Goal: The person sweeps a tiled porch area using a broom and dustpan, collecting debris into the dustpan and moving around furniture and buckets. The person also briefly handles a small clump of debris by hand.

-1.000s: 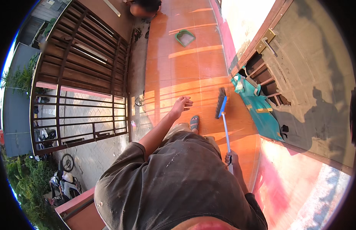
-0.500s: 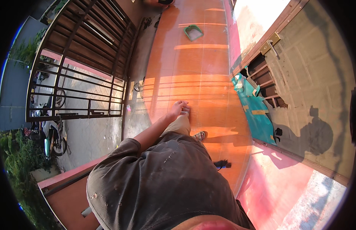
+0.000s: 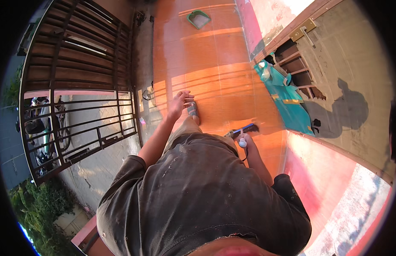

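My left hand [image 3: 179, 105] hangs in front of my body over the orange tiles, its fingers loosely bent and apart, with nothing in it. Close to my right thigh, my right hand [image 3: 247, 139] is closed around the handle of a broom [image 3: 251, 128]. A pale, rounded handle end shows at the fist, and the blue head with black bristles sticks out beyond it, low over the floor. Most of the handle is hidden by the hand. Farther ahead lies a green dustpan [image 3: 199, 19] on the tiles, well apart from both hands.
A dark metal gate [image 3: 84, 81] stands along the left, with parked motorbikes [image 3: 44, 123] behind its bars. On the right is a worn door [image 3: 334, 55] with a torn hole and a teal sheet [image 3: 283, 100] at its lower part. Orange tiled floor [image 3: 206, 85] runs ahead between them.
My right hand and forearm have come into view with the broom, of which only the bristles showed before. One foot has stepped forward. The dustpan now appears farther left and higher in view.
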`<state>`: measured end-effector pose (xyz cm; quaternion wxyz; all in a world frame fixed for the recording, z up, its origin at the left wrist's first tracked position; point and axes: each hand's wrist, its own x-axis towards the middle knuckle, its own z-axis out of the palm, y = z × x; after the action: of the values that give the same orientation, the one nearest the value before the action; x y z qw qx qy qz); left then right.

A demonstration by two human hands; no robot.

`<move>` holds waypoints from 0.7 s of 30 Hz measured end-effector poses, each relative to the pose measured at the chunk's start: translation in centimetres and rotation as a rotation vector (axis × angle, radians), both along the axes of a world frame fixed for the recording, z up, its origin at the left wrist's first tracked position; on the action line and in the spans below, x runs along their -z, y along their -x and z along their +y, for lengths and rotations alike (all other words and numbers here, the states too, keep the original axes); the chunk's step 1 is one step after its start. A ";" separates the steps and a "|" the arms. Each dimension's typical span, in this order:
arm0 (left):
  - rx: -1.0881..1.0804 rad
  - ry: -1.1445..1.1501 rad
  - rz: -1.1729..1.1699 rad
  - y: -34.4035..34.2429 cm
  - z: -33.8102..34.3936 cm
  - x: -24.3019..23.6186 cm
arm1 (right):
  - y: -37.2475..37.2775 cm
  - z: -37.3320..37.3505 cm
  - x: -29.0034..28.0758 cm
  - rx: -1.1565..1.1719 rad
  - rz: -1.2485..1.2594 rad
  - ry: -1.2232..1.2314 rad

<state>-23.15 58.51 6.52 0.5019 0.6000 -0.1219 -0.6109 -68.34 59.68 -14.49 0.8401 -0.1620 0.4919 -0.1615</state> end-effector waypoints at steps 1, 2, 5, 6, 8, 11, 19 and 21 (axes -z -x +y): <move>-0.049 -0.028 -0.043 -2.9 1.6 0.3 | -7.2 -1.7 -3.4 0.162 0.011 0.044; -0.066 -0.036 -0.049 -4.6 1.9 0.5 | -9.8 -4.5 -3.8 0.073 -0.093 0.041; -0.131 -0.088 -0.007 -9.5 2.2 2.1 | -17.1 -14.9 -1.7 0.382 -0.379 -0.607; -0.143 -0.124 -0.017 -11.7 3.2 2.3 | -20.3 -17.3 -2.1 0.421 -0.464 -0.503; -0.164 -0.180 -0.022 -15.1 4.3 2.4 | -24.2 -22.3 -2.9 0.451 -0.524 -0.418; -0.119 -0.199 -0.075 -18.4 3.4 1.5 | -26.8 -27.8 -3.2 0.419 -0.523 -0.441; -0.273 -0.153 -0.018 -24.3 1.5 3.4 | -22.2 -15.5 -9.4 0.256 -0.072 -0.159; -0.247 -0.127 0.028 -24.3 0.3 4.9 | -18.7 -9.4 -11.0 0.359 0.117 -0.150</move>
<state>1.20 58.86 1.57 0.5359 0.6325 -0.0011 -0.5592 -49.60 50.27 -3.46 0.7776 -0.0179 0.5713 -0.2619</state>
